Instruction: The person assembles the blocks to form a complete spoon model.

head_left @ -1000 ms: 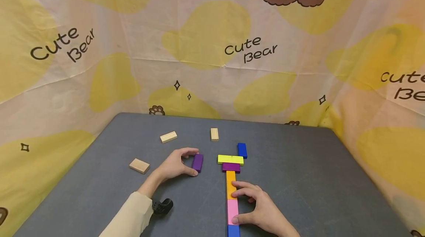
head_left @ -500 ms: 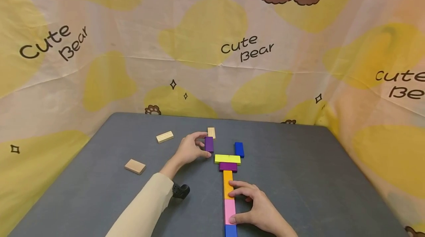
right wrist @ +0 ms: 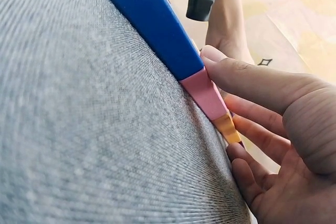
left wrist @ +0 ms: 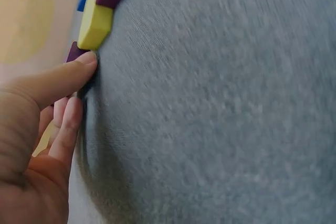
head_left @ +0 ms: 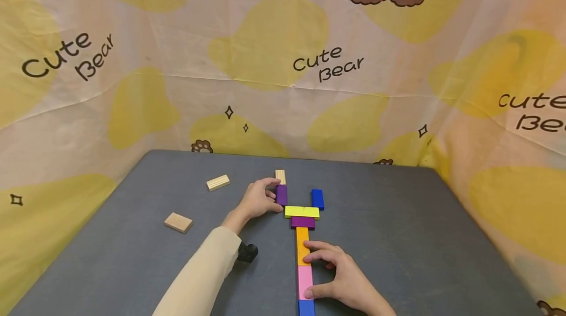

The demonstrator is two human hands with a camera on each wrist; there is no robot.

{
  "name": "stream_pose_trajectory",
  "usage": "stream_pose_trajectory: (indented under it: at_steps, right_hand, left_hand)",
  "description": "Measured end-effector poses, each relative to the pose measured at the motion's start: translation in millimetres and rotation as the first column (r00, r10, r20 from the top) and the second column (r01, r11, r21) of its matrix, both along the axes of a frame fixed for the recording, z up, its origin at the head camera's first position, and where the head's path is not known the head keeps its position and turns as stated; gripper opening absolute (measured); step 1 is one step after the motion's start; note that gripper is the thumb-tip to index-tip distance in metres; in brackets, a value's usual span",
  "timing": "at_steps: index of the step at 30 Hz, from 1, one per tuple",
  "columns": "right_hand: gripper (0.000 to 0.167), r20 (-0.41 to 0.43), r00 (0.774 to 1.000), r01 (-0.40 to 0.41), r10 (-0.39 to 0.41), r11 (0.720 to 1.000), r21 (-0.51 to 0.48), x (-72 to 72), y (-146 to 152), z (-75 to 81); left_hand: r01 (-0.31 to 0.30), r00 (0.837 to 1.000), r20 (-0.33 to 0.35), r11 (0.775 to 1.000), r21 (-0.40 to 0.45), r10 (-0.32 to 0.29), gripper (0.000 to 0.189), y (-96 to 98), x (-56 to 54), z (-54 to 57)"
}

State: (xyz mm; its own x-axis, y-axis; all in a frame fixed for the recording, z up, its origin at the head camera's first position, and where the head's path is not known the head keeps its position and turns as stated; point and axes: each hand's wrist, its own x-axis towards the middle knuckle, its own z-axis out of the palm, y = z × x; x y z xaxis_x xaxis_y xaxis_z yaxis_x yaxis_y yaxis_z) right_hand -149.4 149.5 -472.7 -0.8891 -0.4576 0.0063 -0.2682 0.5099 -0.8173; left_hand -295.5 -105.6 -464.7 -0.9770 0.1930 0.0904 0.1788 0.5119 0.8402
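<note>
My left hand (head_left: 256, 200) pinches a purple wooden block (head_left: 281, 195) lengthwise between thumb and fingers. The block stands at the left end of a yellow-green block (head_left: 302, 213), close to it; a blue block (head_left: 317, 199) lies at that block's right end. Below the yellow-green one come a magenta-purple block (head_left: 302, 223), an orange block (head_left: 301, 234), a pink block (head_left: 303, 279) and another blue block (right wrist: 152, 24) in a line. Beside this line, my right hand (head_left: 347, 279) rests fingertips on the orange block and thumb on the pink one.
A plain wood block (head_left: 280, 176) lies just beyond the purple block, its gap hard to judge. Two more plain blocks, one farther back (head_left: 218, 183) and one nearer (head_left: 179, 222), lie left on the grey table (head_left: 398, 227). A printed cloth (head_left: 265, 50) hangs behind.
My left hand has carried the purple block rightward and away from me, to the yellow-green block's left end. My right hand stays at the orange and pink blocks. The view shifts slightly.
</note>
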Motion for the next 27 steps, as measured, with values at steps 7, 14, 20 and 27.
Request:
stream_pose_trajectory:
  at_steps: [7, 14, 20, 27]
  right_hand:
    - [0.047, -0.03, 1.0, -0.008, 0.007, 1.0, -0.015, 0.9, -2.6, -2.1]
    - [0.048, -0.027, 1.0, -0.009, 0.008, 1.0, -0.011, 0.1, -4.7, -2.6]
    - [0.047, 0.022, 1.0, -0.001, 0.001, 1.0, -0.001, -1.2, -4.7, -2.5]
    - [0.046, 0.007, 1.0, -0.002, 0.002, 1.0, -0.015, -0.4, -1.0, 0.7]
  left_hand:
    - [0.016, 1.0, 0.025, 1.0, -0.013, -0.016, 0.076, -2.7, -0.8, 0.3]
    - [0.078, 0.996, 0.035, 0.997, -0.029, -0.077, 0.074, -3.6, -1.0, 1.7]
    - [0.086, 0.995, 0.043, 0.996, -0.022, -0.085, 0.071, -4.1, -2.2, -1.1]
    - [0.054, 0.997, 0.064, 0.999, 0.0, -0.054, 0.071, 0.8, -3.5, -6.7]
